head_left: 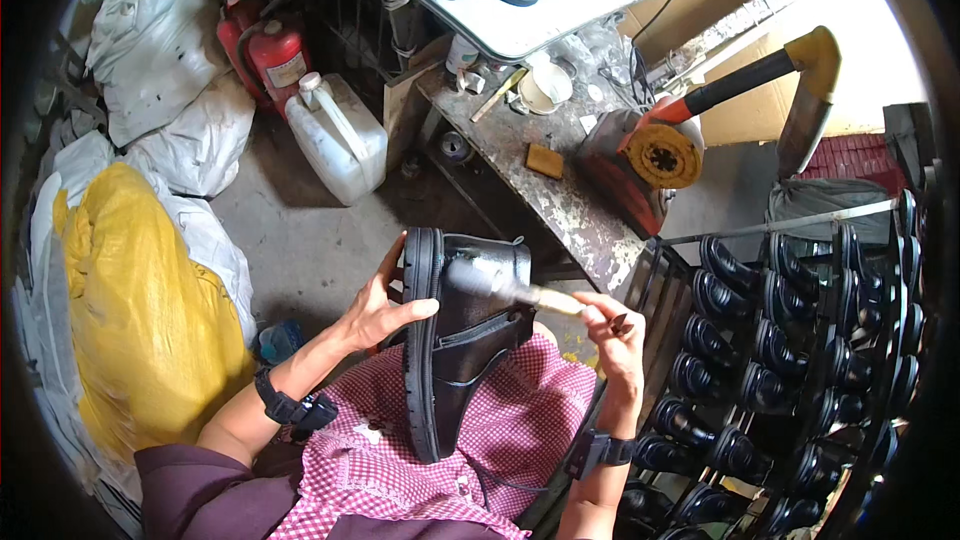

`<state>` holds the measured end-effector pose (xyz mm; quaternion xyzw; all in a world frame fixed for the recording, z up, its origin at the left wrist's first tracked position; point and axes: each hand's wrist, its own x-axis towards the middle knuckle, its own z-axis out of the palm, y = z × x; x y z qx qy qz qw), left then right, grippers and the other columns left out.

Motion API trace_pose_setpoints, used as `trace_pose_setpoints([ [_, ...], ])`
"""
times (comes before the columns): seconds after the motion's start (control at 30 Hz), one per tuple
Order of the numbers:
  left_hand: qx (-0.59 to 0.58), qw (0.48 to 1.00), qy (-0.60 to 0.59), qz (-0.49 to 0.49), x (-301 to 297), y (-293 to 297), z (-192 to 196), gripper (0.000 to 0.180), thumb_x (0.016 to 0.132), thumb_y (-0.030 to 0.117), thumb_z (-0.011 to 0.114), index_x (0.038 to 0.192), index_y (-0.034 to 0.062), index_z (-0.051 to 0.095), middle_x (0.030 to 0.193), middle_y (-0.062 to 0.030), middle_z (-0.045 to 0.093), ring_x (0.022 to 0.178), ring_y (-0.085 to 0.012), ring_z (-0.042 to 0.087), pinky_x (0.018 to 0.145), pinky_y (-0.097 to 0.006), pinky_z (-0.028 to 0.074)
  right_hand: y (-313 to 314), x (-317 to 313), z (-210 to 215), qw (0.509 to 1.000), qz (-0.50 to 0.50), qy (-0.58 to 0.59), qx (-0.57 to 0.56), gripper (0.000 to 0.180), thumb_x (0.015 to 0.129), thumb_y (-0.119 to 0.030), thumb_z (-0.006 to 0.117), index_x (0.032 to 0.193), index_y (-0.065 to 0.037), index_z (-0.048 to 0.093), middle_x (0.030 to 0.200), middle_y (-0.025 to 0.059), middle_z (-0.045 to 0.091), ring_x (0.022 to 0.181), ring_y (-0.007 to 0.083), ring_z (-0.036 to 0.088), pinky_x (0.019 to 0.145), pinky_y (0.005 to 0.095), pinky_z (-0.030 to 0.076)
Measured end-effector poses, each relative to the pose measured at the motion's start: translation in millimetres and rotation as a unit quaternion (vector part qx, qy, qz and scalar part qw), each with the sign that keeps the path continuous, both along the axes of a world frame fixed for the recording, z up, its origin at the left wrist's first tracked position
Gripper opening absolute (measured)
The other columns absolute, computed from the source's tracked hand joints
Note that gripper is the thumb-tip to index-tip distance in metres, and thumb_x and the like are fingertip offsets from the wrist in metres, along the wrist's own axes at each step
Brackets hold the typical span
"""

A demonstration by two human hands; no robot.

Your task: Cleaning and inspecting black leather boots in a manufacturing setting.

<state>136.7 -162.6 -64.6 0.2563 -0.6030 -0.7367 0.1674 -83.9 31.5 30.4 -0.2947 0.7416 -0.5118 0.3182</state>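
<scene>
A black ankle boot (455,360) with a thick ridged sole lies on its side across my lap. My left hand (375,318) grips it by the sole, with the thumb across the sole's edge and the other fingers partly hidden behind it. My right hand (612,335) is closed on a brush (555,301) with a pale handle. Its whitish head is smeared by motion and overlaps the boot's upper; whether it touches the leather I cannot tell. A small brown piece shows at my right fingers. Pink checked cloth (380,430) covers my lap.
Ahead stands a worn bench (560,205) with a sponge block (545,161), a white tub (545,88) and a red machine (625,165) with a bent pipe. Right, a rack (680,290) holds many black shoes. Left are a yellow sack (150,290), a white jerrycan (340,140) and fire extinguishers (276,58).
</scene>
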Motion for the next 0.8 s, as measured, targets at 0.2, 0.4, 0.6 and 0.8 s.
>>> trace_pose_setpoints([
  [0.2, -0.026, 1.000, -0.008, -0.006, 0, 1, 0, 0.107, 0.063, 0.041, 0.072, 0.138, -0.0044, 0.010, 0.108, -0.0172, 0.051, 0.094, -0.0224, 0.052, 0.080, -0.033, 0.046, -5, -4, -1, 0.999, 0.022, 0.019, 0.031, 0.020, 0.082, -0.002, 0.057, 0.101, 0.001, 0.063, 0.085, 0.0028, 0.061, 0.075, 0.0072, 0.051, 0.066, 0.0192, 0.040],
  [0.4, -0.042, 0.999, 0.021, 0.016, 0, 3, -14, 0.107, 0.063, 0.043, 0.071, 0.137, -0.0054, 0.011, 0.109, -0.0176, 0.051, 0.094, -0.0227, 0.053, 0.078, -0.033, 0.047, -6, -8, 8, 0.998, 0.052, 0.023, 0.025, 0.019, 0.081, -0.003, 0.059, 0.099, 0.002, 0.063, 0.082, 0.0041, 0.060, 0.073, 0.0088, 0.052, 0.064, 0.0197, 0.039],
  [0.6, 0.002, 1.000, 0.008, 0.003, 2, 1, -5, 0.107, 0.064, 0.044, 0.070, 0.137, -0.0074, 0.012, 0.114, -0.0186, 0.050, 0.097, -0.0229, 0.051, 0.080, -0.034, 0.046, -9, -15, 13, 0.997, 0.044, 0.033, 0.050, 0.019, 0.083, -0.006, 0.057, 0.100, 0.001, 0.063, 0.082, 0.0030, 0.061, 0.074, 0.0076, 0.052, 0.065, 0.0200, 0.039],
  [0.8, -0.009, 1.000, 0.011, 0.002, -1, -4, -12, 0.106, 0.065, 0.043, 0.070, 0.137, -0.0055, 0.012, 0.116, -0.0192, 0.047, 0.098, -0.0237, 0.050, 0.081, -0.035, 0.045, -18, -17, 5, 0.996, 0.076, 0.005, 0.038, 0.019, 0.082, -0.005, 0.058, 0.101, -0.001, 0.064, 0.082, 0.0004, 0.062, 0.073, 0.0068, 0.051, 0.065, 0.0194, 0.039],
])
